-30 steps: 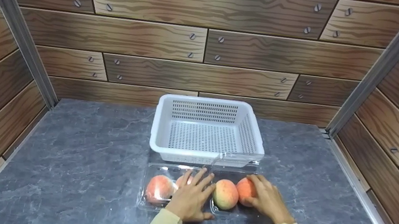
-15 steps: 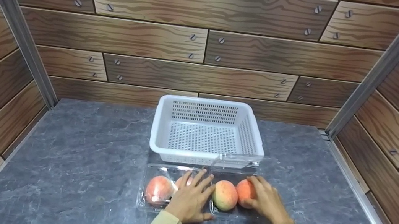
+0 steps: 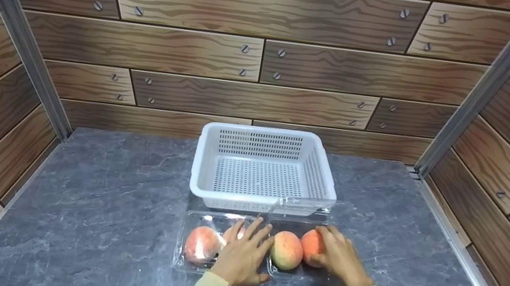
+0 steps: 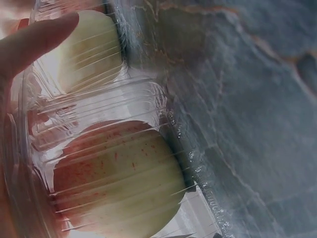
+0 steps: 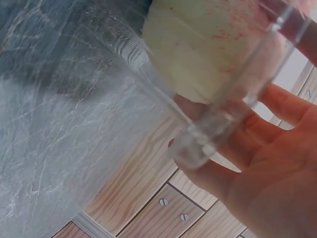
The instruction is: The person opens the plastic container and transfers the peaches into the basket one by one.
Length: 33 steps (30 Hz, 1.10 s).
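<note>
In the head view two clear plastic clamshell boxes lie side by side. My left hand (image 3: 242, 257) rests on the lid of the left box (image 3: 187, 264), its fingers spread. Under that lid sit a red-yellow peach (image 3: 202, 245) and a second peach (image 3: 234, 233), partly covered by my fingers. The left wrist view shows peaches (image 4: 119, 178) through ridged plastic. The right box (image 3: 275, 269) has its lid (image 3: 300, 210) raised. In it stand a yellow-red peach (image 3: 287, 250) and an orange-red peach (image 3: 311, 247), which my right hand (image 3: 341, 257) grips with curled fingers.
A white slotted plastic basket (image 3: 201, 155) stands right behind the boxes, and the raised lid overlaps its front wall. All rests on a grey marbled tabletop (image 3: 119, 204). Wood-patterned walls (image 3: 261, 60) enclose the back and sides.
Both hands, the boxes and the peaches hold their places. Only the head view has shifted very slightly.
</note>
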### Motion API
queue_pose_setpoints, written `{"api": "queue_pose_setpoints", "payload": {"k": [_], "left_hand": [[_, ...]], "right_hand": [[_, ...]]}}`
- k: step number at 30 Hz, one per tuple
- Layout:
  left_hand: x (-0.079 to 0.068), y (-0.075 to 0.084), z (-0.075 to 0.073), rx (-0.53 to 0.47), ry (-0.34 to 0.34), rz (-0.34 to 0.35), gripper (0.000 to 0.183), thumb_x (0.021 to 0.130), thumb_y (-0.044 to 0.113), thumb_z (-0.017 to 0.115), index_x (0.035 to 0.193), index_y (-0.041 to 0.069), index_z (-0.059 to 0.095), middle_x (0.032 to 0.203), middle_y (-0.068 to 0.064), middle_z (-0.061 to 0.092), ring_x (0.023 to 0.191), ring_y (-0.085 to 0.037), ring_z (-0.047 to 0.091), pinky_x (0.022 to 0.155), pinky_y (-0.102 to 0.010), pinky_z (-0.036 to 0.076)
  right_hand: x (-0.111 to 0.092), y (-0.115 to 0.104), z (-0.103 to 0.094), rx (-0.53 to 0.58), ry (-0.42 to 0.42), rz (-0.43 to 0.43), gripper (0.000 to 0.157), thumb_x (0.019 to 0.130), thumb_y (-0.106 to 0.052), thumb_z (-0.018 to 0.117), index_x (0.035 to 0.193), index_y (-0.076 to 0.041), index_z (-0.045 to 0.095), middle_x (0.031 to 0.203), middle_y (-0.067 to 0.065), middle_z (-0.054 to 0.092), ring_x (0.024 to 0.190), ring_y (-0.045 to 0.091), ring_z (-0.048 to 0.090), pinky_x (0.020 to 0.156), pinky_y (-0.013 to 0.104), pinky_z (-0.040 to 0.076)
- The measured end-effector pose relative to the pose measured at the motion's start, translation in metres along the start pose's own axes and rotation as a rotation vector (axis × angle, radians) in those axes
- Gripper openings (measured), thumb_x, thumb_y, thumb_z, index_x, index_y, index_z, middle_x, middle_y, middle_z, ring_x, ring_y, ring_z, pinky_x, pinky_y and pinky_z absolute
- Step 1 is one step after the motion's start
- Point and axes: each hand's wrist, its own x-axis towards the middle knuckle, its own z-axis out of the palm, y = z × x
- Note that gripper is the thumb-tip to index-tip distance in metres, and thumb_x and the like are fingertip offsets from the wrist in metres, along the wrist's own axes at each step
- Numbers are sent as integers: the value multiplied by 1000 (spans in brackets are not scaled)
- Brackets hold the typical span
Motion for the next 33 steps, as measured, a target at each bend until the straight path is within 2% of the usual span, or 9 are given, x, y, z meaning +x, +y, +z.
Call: {"api": "queue_pose_setpoints", "payload": {"k": [14, 22, 30, 33], "left_hand": [[1, 0, -1, 15, 6, 4, 85, 66, 69, 60, 134, 20, 46, 143, -2, 35, 134, -27, 22, 105, -52, 19], [-1, 0, -1, 5, -27, -4, 86, 66, 69, 59, 135, 20, 44, 145, -2, 31, 134, -27, 20, 105, -53, 17], [-1, -1, 1, 9, 29, 11, 84, 66, 68, 60, 132, 19, 48, 142, -3, 36, 133, -27, 23, 104, -52, 20], [0, -1, 1, 10, 30, 14, 83, 66, 68, 60, 132, 19, 48, 142, -3, 37, 133, -28, 24, 104, -52, 20]], "right_hand": [[2, -3, -2, -39, -14, -6, 62, 59, -17, 82, 111, 4, 57, 108, 25, 54, 89, 44, 55, 75, 55, 47], [2, -4, 0, -48, -3, -13, 62, 59, -16, 82, 111, 5, 57, 107, 25, 55, 87, 43, 57, 71, 54, 49], [0, -4, 0, -74, 36, -59, 59, 59, -15, 82, 109, 5, 57, 102, 23, 56, 81, 42, 57, 67, 52, 50], [-1, -3, 1, -84, 45, -68, 60, 59, -15, 81, 110, 6, 57, 102, 23, 56, 80, 43, 58, 66, 52, 50]]}}
